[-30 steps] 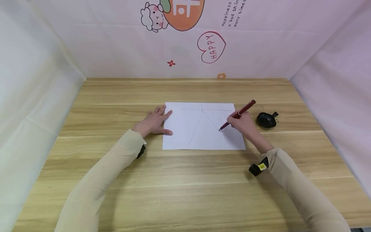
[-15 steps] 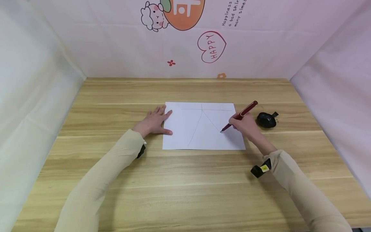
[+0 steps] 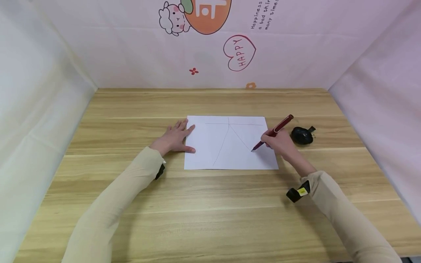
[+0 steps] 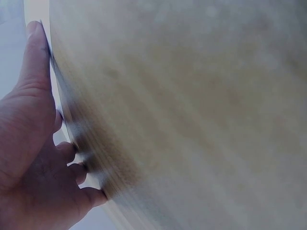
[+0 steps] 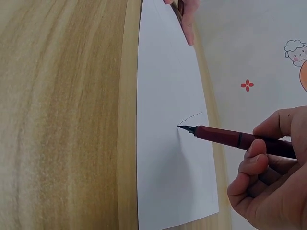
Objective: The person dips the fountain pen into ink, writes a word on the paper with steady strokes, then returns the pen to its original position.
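Note:
A white sheet of paper (image 3: 204, 146) lies on the wooden table, bearing a thin horizontal line, a short vertical one and two slanting strokes. My left hand (image 3: 174, 139) rests on the sheet's left edge with fingers spread; the left wrist view shows its thumb and fingertips (image 4: 32, 28) along that edge. In my right hand (image 3: 279, 141) a dark red fountain pen (image 3: 276, 128) is pinched, slanting up to the right. Its nib (image 5: 186, 128) touches the paper at the lower end of the right slanting stroke. The right wrist view shows the other fingers curled below the pen.
A black rounded object (image 3: 302, 136) with a small tab sits on the table (image 3: 210, 212) right of the paper; its kind is unclear. White printed cloth (image 3: 131, 58) hangs behind the table, with plain cloth on both sides. Each wrist carries a black device (image 3: 296, 193).
The pen and my right hand have moved slightly down and to the right, and the right slanting stroke has grown longer. My left hand has stayed in place.

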The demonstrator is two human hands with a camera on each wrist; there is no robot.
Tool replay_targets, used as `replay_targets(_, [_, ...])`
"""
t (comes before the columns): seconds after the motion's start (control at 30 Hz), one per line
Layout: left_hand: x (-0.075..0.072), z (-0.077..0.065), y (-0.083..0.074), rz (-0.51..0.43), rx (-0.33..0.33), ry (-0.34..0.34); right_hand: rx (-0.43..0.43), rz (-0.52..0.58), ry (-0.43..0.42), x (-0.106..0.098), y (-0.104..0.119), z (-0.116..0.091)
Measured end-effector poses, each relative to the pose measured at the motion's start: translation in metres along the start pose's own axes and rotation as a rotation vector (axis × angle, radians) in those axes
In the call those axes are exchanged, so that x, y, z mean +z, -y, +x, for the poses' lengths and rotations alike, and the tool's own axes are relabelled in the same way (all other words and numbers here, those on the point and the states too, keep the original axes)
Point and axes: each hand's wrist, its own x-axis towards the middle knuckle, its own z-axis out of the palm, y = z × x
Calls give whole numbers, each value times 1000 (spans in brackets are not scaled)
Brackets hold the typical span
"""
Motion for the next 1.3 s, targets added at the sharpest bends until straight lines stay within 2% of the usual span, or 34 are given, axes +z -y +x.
replay_targets(1.3, [1, -1, 1, 5, 5, -3, -6, -2, 30, -8, -9, -7])
